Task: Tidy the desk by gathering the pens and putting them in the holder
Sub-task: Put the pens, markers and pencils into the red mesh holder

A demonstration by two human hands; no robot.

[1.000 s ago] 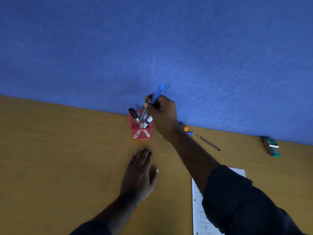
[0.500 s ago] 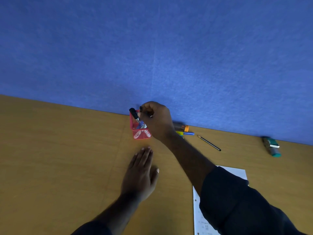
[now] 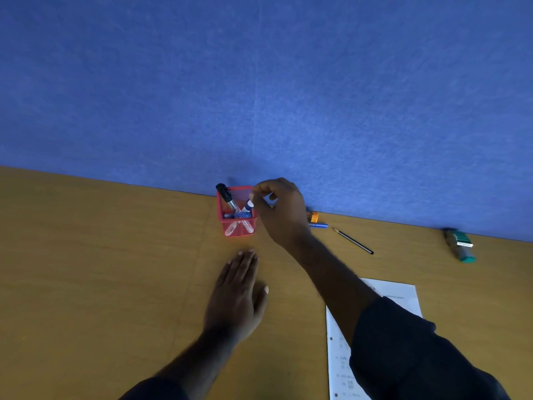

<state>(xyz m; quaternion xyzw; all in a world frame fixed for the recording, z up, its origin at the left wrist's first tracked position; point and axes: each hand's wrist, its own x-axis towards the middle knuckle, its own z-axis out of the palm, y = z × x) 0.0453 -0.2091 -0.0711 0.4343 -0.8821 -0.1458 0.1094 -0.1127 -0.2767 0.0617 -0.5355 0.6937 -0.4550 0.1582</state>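
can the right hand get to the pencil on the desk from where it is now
Probably yes. The right hand is beside the red holder, and the pencil lies uncovered on the desk just to its right, nothing between them.

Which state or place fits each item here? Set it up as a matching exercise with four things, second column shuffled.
Things:
1. red mesh holder
2. pencil
3. left hand
4. sheet of paper

States or places:
A. flat, palm down, on the desk
B. partly under the right sleeve
C. lying loose by the blue wall
D. upright, pens inside

Pairs: 1-D, 2-C, 3-A, 4-B
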